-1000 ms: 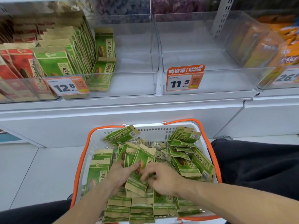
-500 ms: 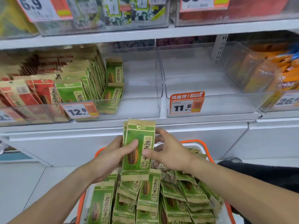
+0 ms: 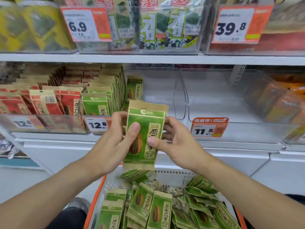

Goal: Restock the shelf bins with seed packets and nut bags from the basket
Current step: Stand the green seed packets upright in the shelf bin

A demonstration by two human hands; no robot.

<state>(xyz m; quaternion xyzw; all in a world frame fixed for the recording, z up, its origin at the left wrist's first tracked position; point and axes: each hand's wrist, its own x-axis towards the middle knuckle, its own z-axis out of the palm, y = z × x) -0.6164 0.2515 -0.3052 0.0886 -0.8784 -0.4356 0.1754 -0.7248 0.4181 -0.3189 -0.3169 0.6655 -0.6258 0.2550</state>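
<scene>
Both hands hold a small stack of green seed packets [image 3: 145, 128] upright in front of the shelf. My left hand [image 3: 115, 142] grips its left edge, thumb on the front. My right hand [image 3: 175, 141] pinches its right edge. Below them stands the white basket [image 3: 173, 174] with orange handles, holding several more green packets [image 3: 158, 209]. The clear shelf bin [image 3: 158, 90] behind the stack holds rows of green packets [image 3: 105, 96] on its left and bare space on its right.
Red seed packets [image 3: 49, 103] fill the bin to the left. A clear bin [image 3: 231, 104] tagged 11.5 sits to the right, then orange bags [image 3: 283, 100]. The upper shelf [image 3: 148, 58] carries seaweed packs. My dark trouser leg [image 3: 71, 219] is beside the basket.
Both hands lifted the green packets out of the basket and raised them to the height of the shelf bin. The camera view tilted up toward the shelves.
</scene>
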